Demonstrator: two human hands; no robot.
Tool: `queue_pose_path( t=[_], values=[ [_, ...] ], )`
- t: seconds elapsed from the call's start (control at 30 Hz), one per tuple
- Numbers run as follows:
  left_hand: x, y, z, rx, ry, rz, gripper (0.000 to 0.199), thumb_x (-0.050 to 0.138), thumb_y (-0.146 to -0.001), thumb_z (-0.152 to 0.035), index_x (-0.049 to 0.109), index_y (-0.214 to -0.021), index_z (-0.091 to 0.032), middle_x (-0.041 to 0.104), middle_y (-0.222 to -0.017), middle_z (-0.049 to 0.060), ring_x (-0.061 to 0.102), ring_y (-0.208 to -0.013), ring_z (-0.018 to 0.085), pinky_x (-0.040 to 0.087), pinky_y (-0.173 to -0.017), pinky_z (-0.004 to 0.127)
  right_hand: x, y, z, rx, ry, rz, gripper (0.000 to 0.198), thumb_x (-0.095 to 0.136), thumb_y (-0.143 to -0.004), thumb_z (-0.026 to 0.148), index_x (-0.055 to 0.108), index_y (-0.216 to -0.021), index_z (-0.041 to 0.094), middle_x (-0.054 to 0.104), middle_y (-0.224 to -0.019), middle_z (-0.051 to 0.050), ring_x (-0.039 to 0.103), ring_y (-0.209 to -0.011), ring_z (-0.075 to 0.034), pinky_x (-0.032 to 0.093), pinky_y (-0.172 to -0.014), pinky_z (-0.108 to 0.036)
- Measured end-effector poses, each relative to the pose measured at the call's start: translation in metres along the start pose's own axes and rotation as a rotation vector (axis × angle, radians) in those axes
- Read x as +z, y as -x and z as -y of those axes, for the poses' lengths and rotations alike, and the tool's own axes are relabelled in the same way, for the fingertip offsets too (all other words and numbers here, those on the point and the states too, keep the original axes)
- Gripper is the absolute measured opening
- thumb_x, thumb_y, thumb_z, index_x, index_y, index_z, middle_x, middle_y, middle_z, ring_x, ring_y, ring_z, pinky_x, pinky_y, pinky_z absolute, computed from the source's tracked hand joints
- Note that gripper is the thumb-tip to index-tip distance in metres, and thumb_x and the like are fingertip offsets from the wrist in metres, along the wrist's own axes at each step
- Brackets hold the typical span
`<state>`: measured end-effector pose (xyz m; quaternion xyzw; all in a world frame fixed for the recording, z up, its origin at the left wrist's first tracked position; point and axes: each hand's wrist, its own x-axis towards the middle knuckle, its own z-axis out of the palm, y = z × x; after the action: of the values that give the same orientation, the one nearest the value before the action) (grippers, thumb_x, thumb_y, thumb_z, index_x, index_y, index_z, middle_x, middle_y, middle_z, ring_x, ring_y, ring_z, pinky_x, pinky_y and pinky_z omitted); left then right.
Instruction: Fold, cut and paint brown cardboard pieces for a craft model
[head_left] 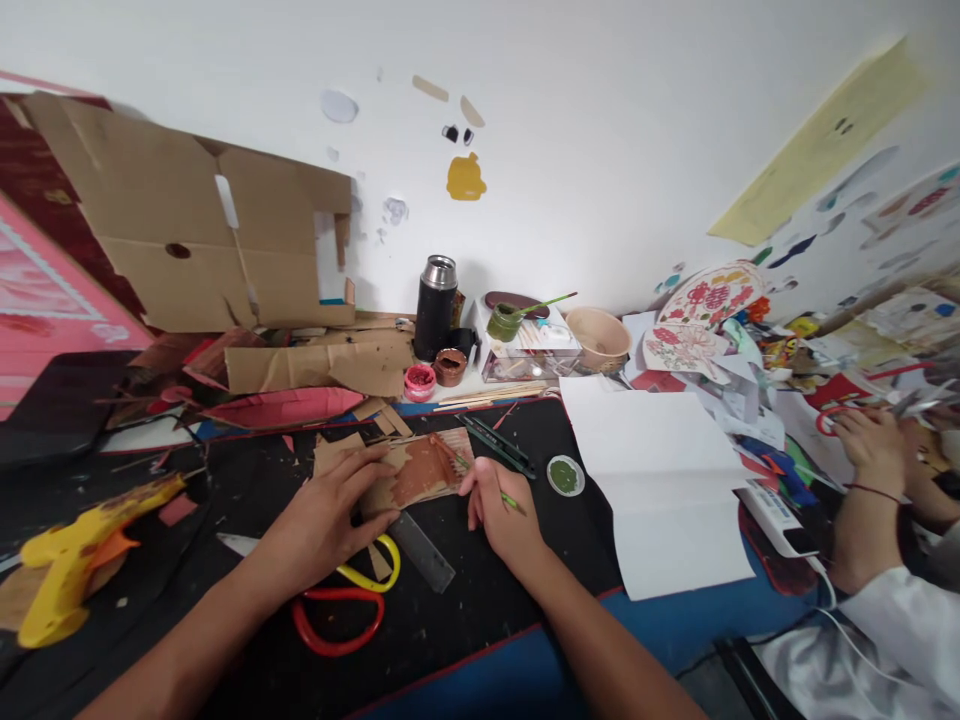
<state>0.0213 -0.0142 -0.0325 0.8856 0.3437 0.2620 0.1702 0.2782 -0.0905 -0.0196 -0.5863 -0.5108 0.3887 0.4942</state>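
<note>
A piece of corrugated cardboard [420, 472], partly coated in brown paint, lies on the black mat in front of me. My left hand [326, 512] rests on its left end, fingers stretched out and holding nothing. My right hand [504, 512] pinches a thin green-handled paintbrush [513, 503], its tip over the painted part near the ridged right end. Below the cardboard is a dark grey flat strip [424, 553]. Scissors with red and yellow handles [339, 648] lie partly under my left forearm. A round lid with green paint [565, 477] sits right of my right hand.
A yellow glue gun [90, 560] lies at left. Behind the mat stand a black thermos [436, 310], a brown paint jar [450, 368], a pink-red jar [420, 382] and a green jar [505, 322]. White paper [667, 480] lies at right, near another person's hand [870, 445] with scissors.
</note>
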Motion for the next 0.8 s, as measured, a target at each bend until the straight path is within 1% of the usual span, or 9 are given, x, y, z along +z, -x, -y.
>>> queue_pose_path(
  t=[0.13, 0.4, 0.53, 0.63, 0.8],
  values=[
    [0.0, -0.001, -0.001, 0.017, 0.009, -0.013, 0.036, 0.071, -0.095, -0.047, 0.069, -0.124, -0.025, 0.068, -0.144, 0.012, 0.067, -0.129, 0.032, 0.057, -0.109, 0.048, -0.003, 0.005, 0.004, 0.032, -0.037, -0.004, 0.066, 0.04, -0.104, 0.075, 0.063, -0.075, 0.02, 0.043, -0.044, 0.007, 0.052, -0.038, -0.012, 0.038, -0.043, -0.023],
    [0.0, -0.001, -0.001, 0.003, 0.004, -0.012, 0.036, 0.071, -0.095, -0.048, 0.069, -0.124, -0.026, 0.068, -0.144, 0.012, 0.066, -0.13, 0.032, 0.056, -0.11, 0.049, 0.01, -0.006, -0.006, 0.01, -0.031, 0.02, 0.065, 0.036, -0.107, 0.073, 0.064, -0.078, 0.021, 0.043, -0.045, 0.007, 0.052, -0.039, -0.012, 0.039, -0.044, -0.023],
    [0.001, 0.0, 0.0, -0.005, 0.011, -0.017, 0.037, 0.071, -0.095, -0.049, 0.07, -0.123, -0.026, 0.068, -0.143, 0.011, 0.067, -0.13, 0.032, 0.056, -0.111, 0.049, 0.001, 0.003, -0.002, 0.01, -0.004, 0.037, 0.064, 0.037, -0.107, 0.071, 0.063, -0.078, 0.021, 0.044, -0.045, 0.006, 0.053, -0.04, -0.012, 0.038, -0.044, -0.023],
    [0.001, 0.0, 0.001, 0.001, 0.008, -0.014, 0.038, 0.072, -0.094, -0.049, 0.07, -0.124, -0.027, 0.068, -0.144, 0.012, 0.067, -0.129, 0.033, 0.056, -0.11, 0.05, -0.006, 0.01, 0.003, 0.04, -0.019, 0.024, 0.066, 0.039, -0.105, 0.074, 0.062, -0.075, 0.02, 0.041, -0.044, 0.007, 0.053, -0.038, -0.012, 0.036, -0.042, -0.022],
    [0.001, -0.001, 0.001, 0.003, 0.01, -0.019, 0.037, 0.071, -0.095, -0.049, 0.07, -0.124, -0.026, 0.069, -0.143, 0.011, 0.067, -0.129, 0.032, 0.057, -0.109, 0.048, -0.004, 0.009, 0.007, 0.07, -0.051, 0.001, 0.068, 0.04, -0.102, 0.078, 0.061, -0.073, 0.021, 0.04, -0.044, 0.007, 0.052, -0.037, -0.012, 0.036, -0.041, -0.022]
  ],
)
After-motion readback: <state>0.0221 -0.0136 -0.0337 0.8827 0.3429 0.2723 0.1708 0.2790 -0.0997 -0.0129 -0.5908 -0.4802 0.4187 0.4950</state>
